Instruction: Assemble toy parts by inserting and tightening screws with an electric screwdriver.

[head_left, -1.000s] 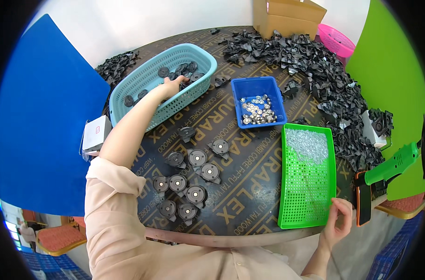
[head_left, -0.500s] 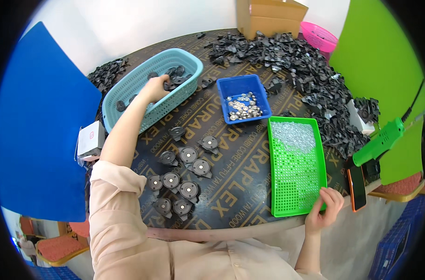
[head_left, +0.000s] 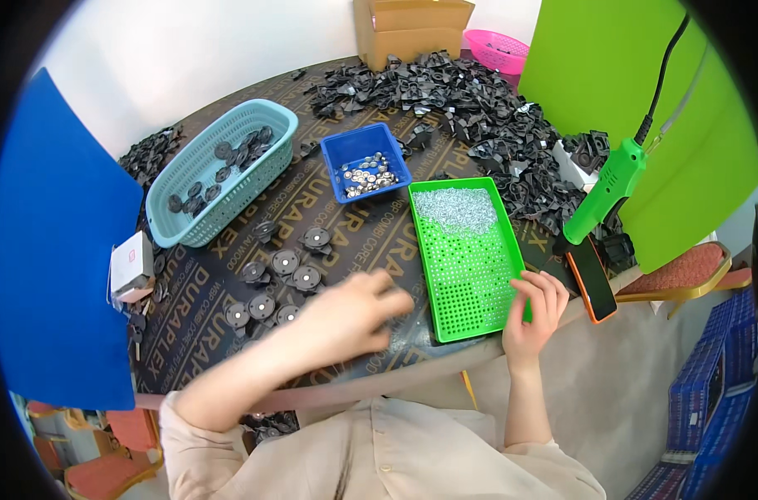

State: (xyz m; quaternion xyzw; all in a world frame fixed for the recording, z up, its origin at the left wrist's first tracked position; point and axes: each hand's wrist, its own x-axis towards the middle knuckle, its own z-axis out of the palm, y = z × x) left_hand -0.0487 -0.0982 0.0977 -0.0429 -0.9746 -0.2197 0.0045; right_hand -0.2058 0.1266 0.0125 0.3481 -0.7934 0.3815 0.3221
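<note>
My left hand (head_left: 354, 315) hovers over the near middle of the table, smeared by motion. Its fingers are too blurred to show whether they hold anything. Beneath and beside that forearm lie several round black plastic parts (head_left: 286, 262) with shiny metal centres; some are hidden by the arm. At the near right corner of the green perforated tray (head_left: 446, 283), my right hand (head_left: 536, 315) has its curled fingers closed around the rim. Small silvery pieces (head_left: 461, 210) heap in the tray's far end. A blue bin (head_left: 343, 152) behind it holds small round metal pieces (head_left: 371, 175).
A light-blue basket (head_left: 197, 148) with black discs stands at the left, beside a small white box (head_left: 132, 267). Black parts (head_left: 446, 92) pile along the back, near a cardboard box (head_left: 412, 29) and pink basket (head_left: 494, 58). A green power screwdriver (head_left: 604, 192) hangs above an orange-edged phone (head_left: 591, 279).
My left hand has left the light-blue basket and come back toward the near middle of the table. My right hand stays at the tray's corner. The whole view has shifted.
</note>
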